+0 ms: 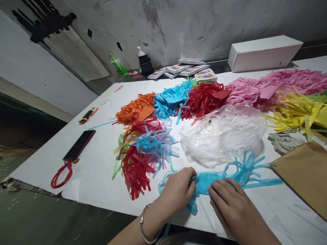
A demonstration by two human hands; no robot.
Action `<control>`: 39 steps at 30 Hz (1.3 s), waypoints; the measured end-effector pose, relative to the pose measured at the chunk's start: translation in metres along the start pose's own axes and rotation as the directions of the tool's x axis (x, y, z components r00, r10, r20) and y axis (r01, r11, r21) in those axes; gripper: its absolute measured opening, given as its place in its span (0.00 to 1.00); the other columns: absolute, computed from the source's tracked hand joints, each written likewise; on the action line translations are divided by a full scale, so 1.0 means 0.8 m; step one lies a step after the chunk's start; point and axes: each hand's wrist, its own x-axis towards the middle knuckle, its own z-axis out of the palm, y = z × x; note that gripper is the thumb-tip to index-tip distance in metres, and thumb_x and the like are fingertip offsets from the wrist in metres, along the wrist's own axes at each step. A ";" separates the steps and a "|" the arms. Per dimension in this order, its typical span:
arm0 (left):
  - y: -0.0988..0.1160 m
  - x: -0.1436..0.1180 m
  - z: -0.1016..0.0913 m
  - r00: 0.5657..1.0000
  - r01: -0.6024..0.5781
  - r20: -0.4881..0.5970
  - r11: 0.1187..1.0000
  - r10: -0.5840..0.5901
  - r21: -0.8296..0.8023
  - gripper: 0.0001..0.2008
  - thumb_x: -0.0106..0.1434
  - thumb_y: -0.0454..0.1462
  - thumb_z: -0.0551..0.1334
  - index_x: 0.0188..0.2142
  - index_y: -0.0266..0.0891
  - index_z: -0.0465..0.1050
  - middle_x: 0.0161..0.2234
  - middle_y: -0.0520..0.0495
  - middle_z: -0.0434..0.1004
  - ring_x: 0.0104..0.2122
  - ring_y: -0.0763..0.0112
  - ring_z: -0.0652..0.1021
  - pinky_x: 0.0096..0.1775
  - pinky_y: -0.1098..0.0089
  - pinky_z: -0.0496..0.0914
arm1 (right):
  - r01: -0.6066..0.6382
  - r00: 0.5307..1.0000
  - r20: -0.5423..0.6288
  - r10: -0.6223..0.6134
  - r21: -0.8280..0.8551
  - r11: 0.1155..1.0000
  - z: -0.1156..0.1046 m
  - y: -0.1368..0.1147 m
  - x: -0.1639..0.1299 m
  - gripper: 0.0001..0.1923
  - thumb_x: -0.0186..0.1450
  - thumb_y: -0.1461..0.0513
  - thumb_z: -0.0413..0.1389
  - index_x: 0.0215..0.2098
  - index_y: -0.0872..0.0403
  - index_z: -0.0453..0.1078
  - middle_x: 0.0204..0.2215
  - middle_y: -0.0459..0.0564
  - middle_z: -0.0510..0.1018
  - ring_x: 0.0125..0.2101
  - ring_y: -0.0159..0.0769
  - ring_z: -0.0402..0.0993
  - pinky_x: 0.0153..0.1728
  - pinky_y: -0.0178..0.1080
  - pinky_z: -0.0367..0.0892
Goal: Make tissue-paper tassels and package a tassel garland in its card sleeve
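**Both hands on the blue fringe**

I see my left hand (178,189) curled over the left end of a blue fringe (217,178), fingers bent down and pinching the paper against the table (97,170). A bangle (145,224) sits on that wrist. My right hand (231,204) lies flatter just beside it, fingers together and pressing on the rolled middle of the same fringe. The fringe lies near the table's front edge, its cut strips fanning out to the right toward a brown envelope (304,173).

Just behind the fringe sits a crumpled clear bag (224,136). To its left is a mixed heap of red and blue fringe (143,149). Further back runs a row of piles: orange (134,109), blue (171,98), red (204,98), pink (268,86) and yellow (298,114). A phone (79,144) with a red strap (61,175) lies well to the left. A white box (263,52) and flat packs (186,69) stand by the wall.
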 end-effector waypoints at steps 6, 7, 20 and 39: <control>-0.042 -0.008 -0.037 0.989 -0.128 -0.095 0.982 0.115 -0.139 0.22 0.54 0.24 0.52 0.45 0.41 0.71 0.43 0.47 0.76 0.40 0.66 0.77 0.41 0.68 0.72 | 0.038 0.999 -0.021 -0.039 -0.062 0.997 0.012 -0.002 -0.010 0.16 0.69 0.74 0.47 0.42 0.61 0.76 0.36 0.56 0.82 0.42 0.44 0.77 0.55 0.51 0.62; -0.050 -0.009 -0.046 0.985 -0.126 -0.132 0.986 0.112 -0.111 0.21 0.55 0.24 0.52 0.45 0.41 0.71 0.43 0.46 0.76 0.41 0.64 0.77 0.43 0.66 0.73 | 0.020 0.999 -0.029 -0.021 -0.055 0.998 0.012 -0.002 -0.010 0.15 0.69 0.74 0.48 0.42 0.60 0.76 0.35 0.55 0.82 0.41 0.44 0.77 0.55 0.51 0.62; 0.004 -0.018 0.018 0.867 -0.248 -0.385 0.944 0.317 0.218 0.12 0.63 0.29 0.58 0.44 0.41 0.73 0.52 0.40 0.74 0.54 0.49 0.72 0.59 0.37 0.58 | -0.170 0.982 -0.060 0.177 0.096 0.981 0.009 -0.003 -0.007 0.09 0.70 0.71 0.52 0.43 0.57 0.74 0.37 0.53 0.80 0.40 0.40 0.76 0.55 0.52 0.58; -0.024 -0.021 0.032 0.874 -0.358 -0.302 0.924 0.381 0.132 0.07 0.70 0.31 0.56 0.37 0.40 0.71 0.38 0.49 0.78 0.40 0.63 0.74 0.54 0.52 0.59 | -0.256 0.967 0.013 0.255 0.079 0.964 0.008 0.002 -0.009 0.15 0.75 0.65 0.45 0.37 0.53 0.72 0.37 0.51 0.80 0.42 0.42 0.74 0.53 0.52 0.54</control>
